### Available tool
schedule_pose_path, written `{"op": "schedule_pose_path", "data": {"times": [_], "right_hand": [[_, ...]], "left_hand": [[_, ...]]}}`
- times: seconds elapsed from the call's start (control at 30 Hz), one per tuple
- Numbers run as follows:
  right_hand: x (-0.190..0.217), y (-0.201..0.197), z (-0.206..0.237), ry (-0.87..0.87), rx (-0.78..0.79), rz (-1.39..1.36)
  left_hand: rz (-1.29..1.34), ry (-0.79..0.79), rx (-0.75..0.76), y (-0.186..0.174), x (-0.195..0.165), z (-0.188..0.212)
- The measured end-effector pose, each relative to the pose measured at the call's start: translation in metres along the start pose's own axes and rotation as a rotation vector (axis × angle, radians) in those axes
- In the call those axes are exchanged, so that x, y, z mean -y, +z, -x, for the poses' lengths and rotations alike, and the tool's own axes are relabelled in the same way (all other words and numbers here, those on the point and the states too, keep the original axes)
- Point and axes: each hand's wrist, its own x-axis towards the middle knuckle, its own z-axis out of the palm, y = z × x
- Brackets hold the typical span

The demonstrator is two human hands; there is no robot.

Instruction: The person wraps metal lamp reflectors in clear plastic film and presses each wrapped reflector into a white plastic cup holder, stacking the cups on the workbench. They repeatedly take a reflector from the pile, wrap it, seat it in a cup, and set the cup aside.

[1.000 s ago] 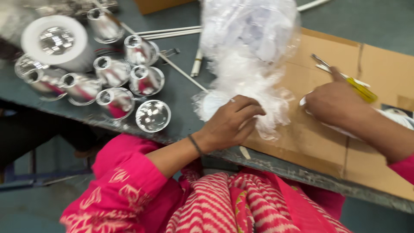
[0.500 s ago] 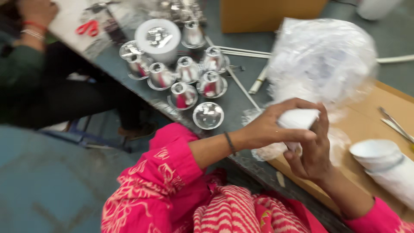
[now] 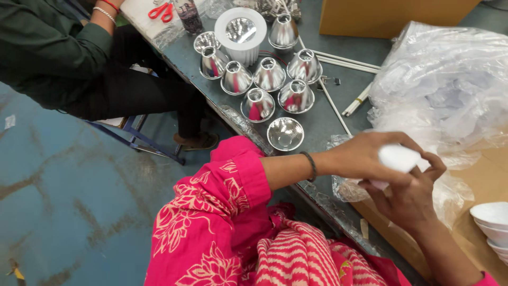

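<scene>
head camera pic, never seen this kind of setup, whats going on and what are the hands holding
The picture comes from a camera worn on a person's head, looking down at their own arms in pink sleeves. Both hands meet over the table edge: the left hand and right hand together grip a small white cup-shaped part. On the grey table stand shiny silver cone reflectors, a white round lamp housing, thin white rods and a big crumpled clear plastic bag. More white cups are stacked at the right. Another person in a dark green sleeve sits at upper left.

reflectors (image 3: 257, 104) - glossy metal | bag (image 3: 444, 85) - crinkled clear plastic | cup (image 3: 397, 159) - matt white
</scene>
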Motion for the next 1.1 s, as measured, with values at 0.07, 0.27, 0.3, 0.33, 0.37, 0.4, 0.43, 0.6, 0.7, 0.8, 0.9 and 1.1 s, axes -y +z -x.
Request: {"op": "schedule_pose_path", "data": {"times": [0.07,0.27,0.3,0.33,0.37,0.4,0.43,0.6,0.7,0.8,0.9,1.1], "right_hand": [[-0.004,-0.004,0.000,0.001,-0.099,-0.052],[-0.014,-0.013,0.004,0.108,-0.209,-0.088],[-0.016,-0.015,0.004,0.112,-0.225,-0.077],[-0.017,-0.017,0.003,0.115,-0.243,-0.066],[-0.018,-0.019,0.002,0.119,-0.243,-0.039],[-0.019,-0.023,0.000,0.122,-0.242,-0.011],[-0.019,-0.026,-0.001,0.126,-0.240,0.017],[-0.016,-0.039,-0.003,0.086,-0.264,0.082],[-0.022,-0.037,-0.001,0.069,-0.243,0.130],[-0.030,-0.027,0.000,0.082,-0.137,0.071],[-0.037,-0.023,0.003,0.107,-0.015,-0.020],[-0.037,-0.035,0.014,0.249,-0.281,-0.307]], "left_hand": [[0.013,0.087,-0.113,0.003,0.007,-0.006],[0.575,0.067,-0.129,0.003,0.035,-0.020],[0.662,0.042,-0.130,0.004,0.038,-0.020],[0.748,0.017,-0.131,0.004,0.040,-0.019],[0.833,-0.008,-0.132,0.004,0.042,-0.019],[0.873,-0.003,-0.132,0.004,0.042,-0.018],[0.915,0.001,-0.132,0.005,0.042,-0.018],[0.924,-0.035,-0.145,0.009,0.030,-0.012],[0.882,-0.049,-0.111,0.008,0.025,-0.005],[0.790,0.018,-0.043,0.007,0.022,0.001],[0.727,-0.005,-0.055,0.008,0.019,0.001],[0.723,0.016,-0.303,-0.007,0.012,-0.007]]}}
